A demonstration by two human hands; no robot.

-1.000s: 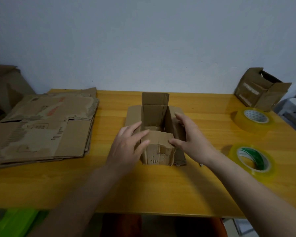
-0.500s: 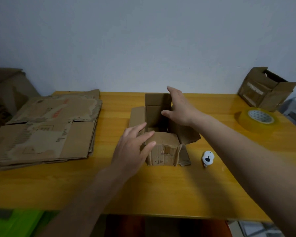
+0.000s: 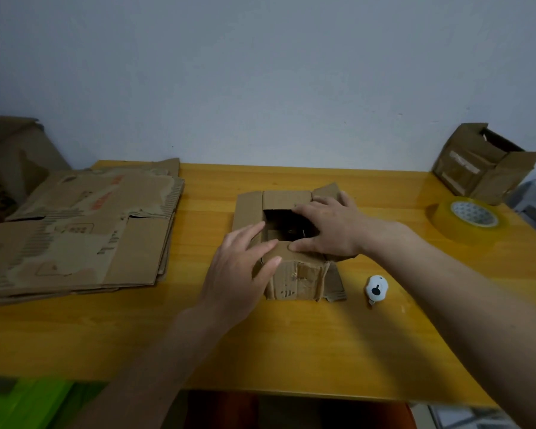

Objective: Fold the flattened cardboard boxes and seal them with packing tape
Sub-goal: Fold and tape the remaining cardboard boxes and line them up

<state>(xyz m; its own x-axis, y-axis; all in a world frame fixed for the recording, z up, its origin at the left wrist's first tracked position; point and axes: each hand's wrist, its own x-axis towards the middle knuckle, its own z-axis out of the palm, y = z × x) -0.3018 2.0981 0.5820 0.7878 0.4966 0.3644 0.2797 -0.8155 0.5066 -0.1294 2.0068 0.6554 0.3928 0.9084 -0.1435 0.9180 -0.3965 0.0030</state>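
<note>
At frame centre, a small cardboard box (image 3: 294,267) is pressed by the left hand (image 3: 242,274), fingers straight, at its near-left corner. The right hand (image 3: 328,227) is laid flat over its right flap. A stack of flattened boxes (image 3: 81,230) lies left; a tape roll (image 3: 468,221) is seen upper right.

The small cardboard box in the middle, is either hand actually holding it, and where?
No closed grip. The left hand rests flat-fingered on the small box's near-left top corner; the right hand presses its right flap down, fingers straight.
</note>
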